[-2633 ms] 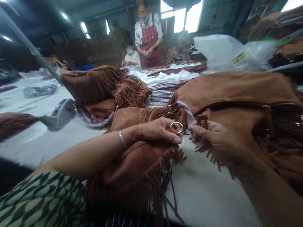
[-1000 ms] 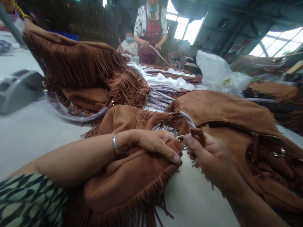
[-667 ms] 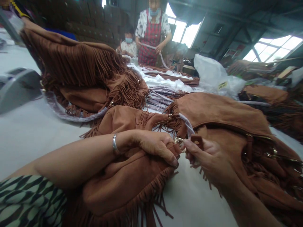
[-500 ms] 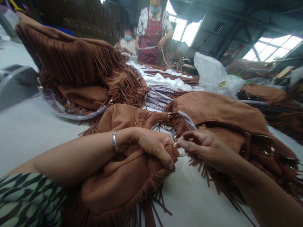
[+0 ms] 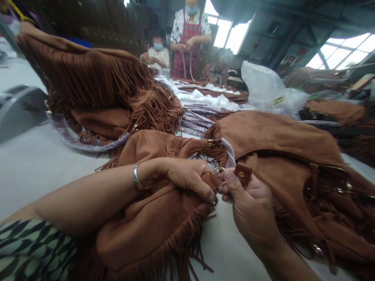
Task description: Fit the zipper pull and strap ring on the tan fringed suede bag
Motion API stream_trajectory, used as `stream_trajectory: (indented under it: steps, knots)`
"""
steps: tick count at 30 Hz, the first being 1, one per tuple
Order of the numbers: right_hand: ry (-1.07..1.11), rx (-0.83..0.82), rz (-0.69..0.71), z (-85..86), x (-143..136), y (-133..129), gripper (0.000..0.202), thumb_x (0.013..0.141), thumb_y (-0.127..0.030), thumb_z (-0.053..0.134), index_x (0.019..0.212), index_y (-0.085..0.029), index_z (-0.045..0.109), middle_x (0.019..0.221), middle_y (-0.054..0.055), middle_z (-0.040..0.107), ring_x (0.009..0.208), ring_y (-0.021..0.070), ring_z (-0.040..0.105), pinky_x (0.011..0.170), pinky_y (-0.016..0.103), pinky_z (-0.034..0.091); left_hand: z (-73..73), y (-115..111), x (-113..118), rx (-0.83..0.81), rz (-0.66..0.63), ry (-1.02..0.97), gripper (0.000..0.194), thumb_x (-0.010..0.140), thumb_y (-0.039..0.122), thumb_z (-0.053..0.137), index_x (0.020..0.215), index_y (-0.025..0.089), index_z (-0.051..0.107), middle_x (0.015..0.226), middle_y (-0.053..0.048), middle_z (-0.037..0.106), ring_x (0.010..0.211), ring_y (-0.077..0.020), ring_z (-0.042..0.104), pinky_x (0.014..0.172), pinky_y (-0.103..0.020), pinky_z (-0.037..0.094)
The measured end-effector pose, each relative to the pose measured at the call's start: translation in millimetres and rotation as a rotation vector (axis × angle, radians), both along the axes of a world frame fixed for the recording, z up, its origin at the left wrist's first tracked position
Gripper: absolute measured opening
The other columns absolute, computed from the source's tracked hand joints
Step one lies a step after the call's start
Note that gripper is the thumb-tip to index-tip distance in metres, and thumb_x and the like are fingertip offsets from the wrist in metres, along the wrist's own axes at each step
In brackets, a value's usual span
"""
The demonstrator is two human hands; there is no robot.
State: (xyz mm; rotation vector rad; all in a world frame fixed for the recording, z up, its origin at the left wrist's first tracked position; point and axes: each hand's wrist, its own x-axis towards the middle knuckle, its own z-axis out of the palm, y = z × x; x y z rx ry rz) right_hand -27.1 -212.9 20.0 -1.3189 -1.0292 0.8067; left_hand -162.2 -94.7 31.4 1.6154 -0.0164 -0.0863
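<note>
My left hand is closed on the end of a brown suede fringed bag, thumb on top, close to a metal ring at the bag's corner. My right hand pinches metal hardware at that ring between thumb and fingers. A brown leather strap tab with a brass-coloured rivet sticks up from the same grip. Behind the right hand runs a plastic-wrapped strap. My fingers partly hide the hardware, so its exact shape is unclear.
A large fringed bag stands at the left, and another brown bag lies at the right. Wrapped straps lie mid-table. Plastic bags are heaped behind. A person in a checked apron stands across the white table.
My right hand has turned more upright, with the tab now raised. The ring has shifted up against the bag end. Across the table, the person's hands have come together on a pale strip.
</note>
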Motion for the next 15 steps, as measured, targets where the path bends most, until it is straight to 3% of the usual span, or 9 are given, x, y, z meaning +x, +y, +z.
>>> stream_trajectory:
  steps: [3, 9, 12, 15]
  knots:
    - [0.103, -0.039, 0.052, -1.9, 3, 3, 0.026, 0.077, -0.039, 0.069, 0.078, -0.015, 0.059, 0.056, -0.004, 0.053, 0.048, 0.0071, 0.047, 0.045, 0.018, 0.04, 1.5, -1, 0, 0.006, 0.009, -0.008, 0.026, 0.076, 0.021, 0.063, 0.057, 0.014, 0.046, 0.054, 0.007, 0.036, 0.052, -0.0056, 0.032, 0.052, -0.02, 0.03]
    - [0.018, -0.244, 0.363, 23.7, 31, 10, 0.03, 0.076, -0.042, 0.069, 0.073, -0.013, 0.062, 0.054, -0.002, 0.054, 0.044, 0.0059, 0.043, 0.037, 0.016, 0.03, 4.1, -1, 2, 0.026, -0.032, 0.061, 0.034, 0.077, 0.024, 0.062, 0.052, 0.014, 0.041, 0.053, 0.006, 0.035, 0.051, -0.0057, 0.032, 0.051, -0.02, 0.029]
    - [-0.096, -0.239, 0.364, 29.3, 33, 12, 0.027, 0.075, -0.04, 0.071, 0.072, -0.015, 0.06, 0.053, -0.003, 0.052, 0.042, 0.0059, 0.041, 0.033, 0.017, 0.026, 1.1, -1, 1, -0.02, -0.002, 0.096, 0.034, 0.075, 0.026, 0.066, 0.053, 0.014, 0.043, 0.054, 0.006, 0.036, 0.052, -0.0059, 0.033, 0.052, -0.02, 0.03]
    - [-0.168, -0.097, 0.296, 22.0, 32, 10, 0.024, 0.076, -0.038, 0.069, 0.071, -0.016, 0.061, 0.053, -0.003, 0.052, 0.044, 0.0077, 0.043, 0.036, 0.019, 0.032, -6.8, -2, 0, -0.209, 0.063, 0.058, 0.029, 0.073, 0.038, 0.068, 0.066, 0.013, 0.055, 0.063, 0.002, 0.05, 0.06, -0.0092, 0.046, 0.06, -0.022, 0.038]
